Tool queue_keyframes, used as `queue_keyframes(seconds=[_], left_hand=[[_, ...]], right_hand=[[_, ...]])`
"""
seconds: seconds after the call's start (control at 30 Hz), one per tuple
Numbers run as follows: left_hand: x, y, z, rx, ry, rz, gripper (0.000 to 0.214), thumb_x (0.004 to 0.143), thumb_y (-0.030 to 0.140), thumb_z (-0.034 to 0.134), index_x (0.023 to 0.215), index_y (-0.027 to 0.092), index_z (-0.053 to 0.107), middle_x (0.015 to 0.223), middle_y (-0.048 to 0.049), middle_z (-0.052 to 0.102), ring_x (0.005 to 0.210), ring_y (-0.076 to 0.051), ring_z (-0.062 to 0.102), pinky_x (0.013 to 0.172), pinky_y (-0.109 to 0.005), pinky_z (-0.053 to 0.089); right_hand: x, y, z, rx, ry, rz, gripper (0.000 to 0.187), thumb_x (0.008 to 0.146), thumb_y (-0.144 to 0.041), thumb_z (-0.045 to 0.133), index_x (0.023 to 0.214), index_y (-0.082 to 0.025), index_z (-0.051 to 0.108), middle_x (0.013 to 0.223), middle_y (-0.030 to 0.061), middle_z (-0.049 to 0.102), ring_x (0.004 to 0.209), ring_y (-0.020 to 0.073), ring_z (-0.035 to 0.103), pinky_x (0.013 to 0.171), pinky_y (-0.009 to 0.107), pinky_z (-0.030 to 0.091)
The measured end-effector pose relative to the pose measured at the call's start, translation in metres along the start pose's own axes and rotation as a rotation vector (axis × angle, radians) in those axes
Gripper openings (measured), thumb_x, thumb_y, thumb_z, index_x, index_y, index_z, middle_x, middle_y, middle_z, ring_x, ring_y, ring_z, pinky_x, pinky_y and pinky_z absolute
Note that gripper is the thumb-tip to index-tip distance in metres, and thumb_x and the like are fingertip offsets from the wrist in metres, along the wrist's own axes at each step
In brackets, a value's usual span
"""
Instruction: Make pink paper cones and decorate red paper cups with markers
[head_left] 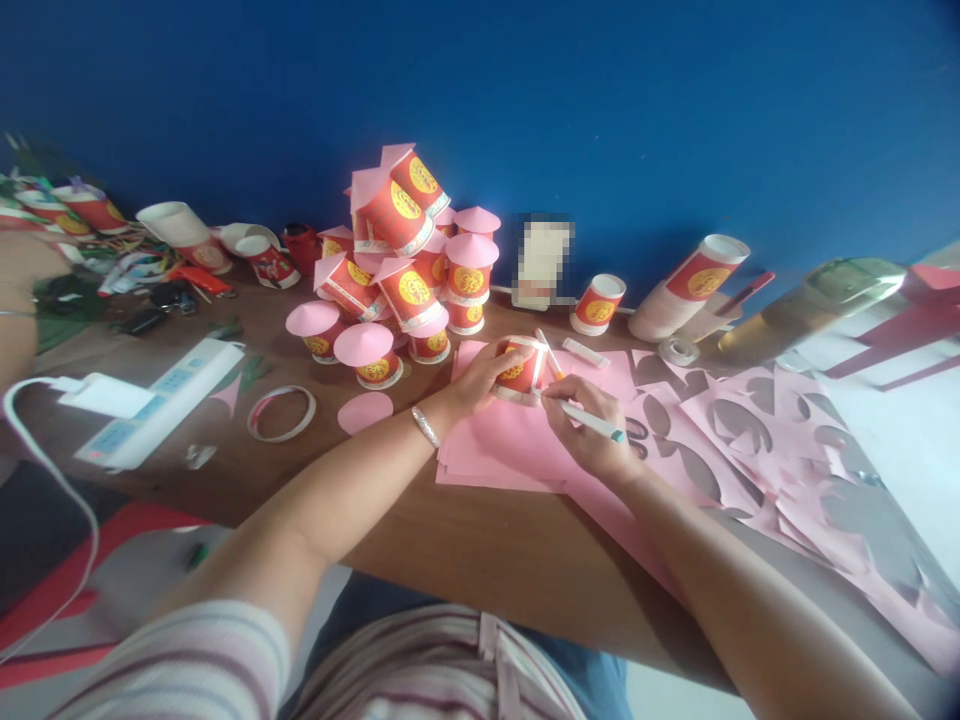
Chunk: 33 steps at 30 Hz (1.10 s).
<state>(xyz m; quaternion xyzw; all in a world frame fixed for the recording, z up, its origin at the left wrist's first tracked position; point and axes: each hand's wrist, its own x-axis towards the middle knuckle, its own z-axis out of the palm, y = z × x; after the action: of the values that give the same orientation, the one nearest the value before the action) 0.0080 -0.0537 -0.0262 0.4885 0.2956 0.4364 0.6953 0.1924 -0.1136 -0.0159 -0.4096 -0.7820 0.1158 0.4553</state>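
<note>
My left hand (480, 375) grips a red paper cup (520, 372) with a yellow emblem, standing upside down on a stack of pink paper (510, 440). My right hand (589, 425) is closed round a white pen (589, 420), its tip touching the paper at the cup's rim. A silver bracelet (425, 426) sits on my left wrist. Behind the cup rises a pile of red cups (397, 270) topped with pink paper cones. A cut pink circle (365, 411) lies on the wooden table (465, 550).
A white power strip (154, 400) with a charger lies at left, a tape ring (281, 413) beside it. Pink sheets with cut-out holes (787, 440) cover the right side. A stack of cups (690, 285), a tape roll (679, 351) and scissors (637, 432) lie near them. Clutter lines the blue wall.
</note>
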Motion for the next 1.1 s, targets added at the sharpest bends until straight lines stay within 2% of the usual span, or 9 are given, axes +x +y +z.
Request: queue_keyframes(seconds=[0.47, 0.7, 1.1], left_hand=[[0.0010, -0.0023, -0.0012, -0.019, -0.007, -0.011, 0.048, 0.085, 0.050, 0.072, 0.121, 0.018, 0.065, 0.101, -0.0056, 0.071, 0.085, -0.019, 0.071, 0.070, -0.027, 0.057], [-0.0027, 0.0032, 0.0033, 0.000, 0.028, -0.022, 0.049, 0.085, 0.051, 0.072, 0.121, 0.017, 0.063, 0.104, -0.0057, 0.070, 0.086, -0.018, 0.070, 0.073, -0.028, 0.058], [0.0000, -0.0012, 0.0026, -0.017, 0.062, 0.011, 0.048, 0.082, 0.050, 0.076, 0.116, 0.017, 0.065, 0.101, -0.0049, 0.069, 0.085, -0.017, 0.068, 0.069, -0.026, 0.056]], right_hand=[[0.0001, -0.0006, 0.0004, -0.015, 0.005, 0.005, 0.010, 0.091, -0.019, 0.057, 0.083, -0.025, 0.059, 0.073, 0.0011, 0.068, 0.063, 0.0173, 0.064, 0.060, 0.029, 0.050], [-0.0003, -0.0010, 0.0009, -0.005, 0.003, 0.013, 0.011, 0.091, -0.019, 0.057, 0.082, -0.024, 0.059, 0.072, 0.0008, 0.067, 0.062, 0.0168, 0.063, 0.060, 0.029, 0.050], [-0.0014, -0.0028, 0.0029, 0.052, -0.035, -0.014, 0.010, 0.093, -0.020, 0.057, 0.085, -0.025, 0.059, 0.075, 0.0009, 0.068, 0.066, 0.0176, 0.066, 0.064, 0.030, 0.053]])
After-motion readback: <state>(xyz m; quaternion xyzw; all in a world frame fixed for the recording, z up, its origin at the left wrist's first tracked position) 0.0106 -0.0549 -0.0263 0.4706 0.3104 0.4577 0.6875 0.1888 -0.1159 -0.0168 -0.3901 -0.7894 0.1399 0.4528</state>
